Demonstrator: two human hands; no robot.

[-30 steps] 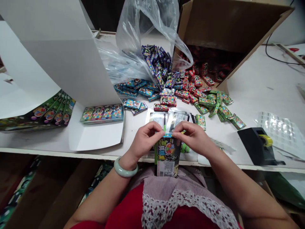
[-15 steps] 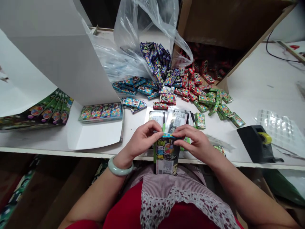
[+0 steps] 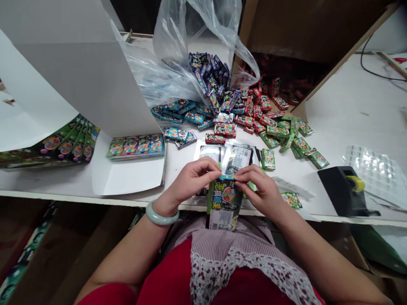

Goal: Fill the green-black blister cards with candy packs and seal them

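Observation:
A black printed candy pouch [image 3: 225, 202] hangs upright at the table's front edge, in front of my lap. My left hand [image 3: 197, 180] pinches its top left corner between thumb and fingers. At the top right corner, my right hand [image 3: 259, 186] pinches the same pouch. A strip of blue, the edge of a small box [image 3: 228, 177], shows at the pouch's mouth between my fingertips. Behind my hands lie more flat pouches [image 3: 239, 157] with clear parts. Beside them, a small green candy box [image 3: 268, 159] lies on the table.
Purple [image 3: 208, 70], blue [image 3: 182, 111], red [image 3: 254, 108] and green candy boxes [image 3: 300, 146] lie heaped behind. A clear plastic bag [image 3: 168, 55] and a brown carton [image 3: 286, 29] stand there. At left is a white display box [image 3: 130, 178]; at right, a tape dispenser [image 3: 341, 190] and sticker sheets [image 3: 370, 169].
Both hands stay pinched on the pouch's top edge, and the pouch has tilted slightly. The whole view has shifted a little.

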